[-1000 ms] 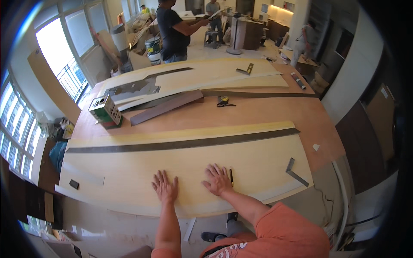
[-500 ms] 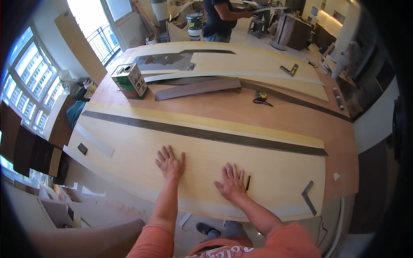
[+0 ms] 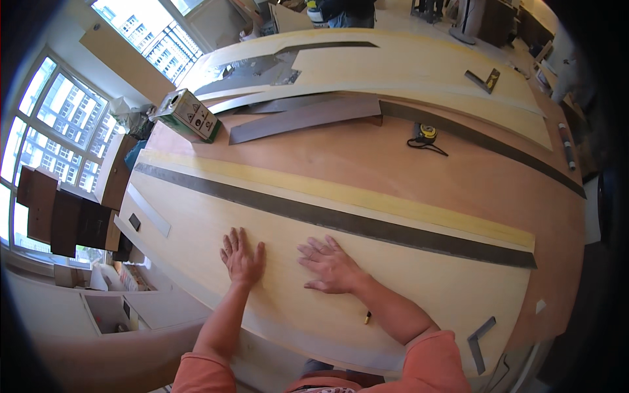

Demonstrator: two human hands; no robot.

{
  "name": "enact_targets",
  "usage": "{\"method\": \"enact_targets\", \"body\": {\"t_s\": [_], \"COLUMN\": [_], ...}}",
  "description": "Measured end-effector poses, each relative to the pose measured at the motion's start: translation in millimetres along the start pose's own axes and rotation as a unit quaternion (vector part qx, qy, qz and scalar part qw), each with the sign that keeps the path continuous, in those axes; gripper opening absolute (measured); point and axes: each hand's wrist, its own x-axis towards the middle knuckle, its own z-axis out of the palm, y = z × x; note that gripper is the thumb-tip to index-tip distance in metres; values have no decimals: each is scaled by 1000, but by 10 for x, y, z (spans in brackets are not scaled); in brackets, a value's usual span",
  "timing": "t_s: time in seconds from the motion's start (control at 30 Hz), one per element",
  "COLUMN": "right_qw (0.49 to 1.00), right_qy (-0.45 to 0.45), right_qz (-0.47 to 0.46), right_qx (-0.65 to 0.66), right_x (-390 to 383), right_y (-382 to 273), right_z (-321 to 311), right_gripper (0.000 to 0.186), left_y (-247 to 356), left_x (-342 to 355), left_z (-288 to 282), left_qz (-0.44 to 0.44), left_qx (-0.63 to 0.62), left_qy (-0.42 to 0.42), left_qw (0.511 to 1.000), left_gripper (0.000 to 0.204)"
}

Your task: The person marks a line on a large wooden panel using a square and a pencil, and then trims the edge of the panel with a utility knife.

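Note:
A pale wooden board (image 3: 295, 314) spreads across the table in front of me. My left hand (image 3: 243, 263) lies flat on it with fingers spread, holding nothing. To its right, my right hand (image 3: 331, 267) also rests palm down on the board, fingers apart and pointing left. A pencil (image 3: 367, 318) lies by my right forearm, which hides most of it. Beyond both hands, a long dark grey strip (image 3: 314, 213) runs across the board. Near the right end sits a grey L-shaped square (image 3: 480, 344).
A metal can (image 3: 190, 116), a brown strip (image 3: 304, 120) and a tape measure (image 3: 427, 133) stand or lie farther back. Another square (image 3: 483, 81) is at the far right. A small dark block (image 3: 135, 223) and a pale strip (image 3: 149, 209) lie left. A person (image 3: 347, 13) stands beyond the table.
My right hand has moved left and farther up the board, its forearm now covering most of the pencil. My left hand stays flat on the board. The view has shifted.

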Motion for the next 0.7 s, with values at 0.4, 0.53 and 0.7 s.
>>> {"method": "enact_targets", "body": {"t_s": [0.4,0.53,0.7], "right_qw": [965,972,970], "right_qy": [206,196,208], "right_qz": [10,28,25], "right_qx": [162,129,124], "right_x": [96,65,102], "right_y": [265,285,232], "right_z": [-86,-18,29], "right_gripper": [20,19,24], "left_y": [-38,20,-101], "left_x": [31,45,13], "left_z": [87,83,119], "left_qz": [12,21,16], "left_qx": [21,25,45], "left_qy": [0,-15,-5], "left_qw": [1000,999,999], "left_gripper": [77,77,77]}}
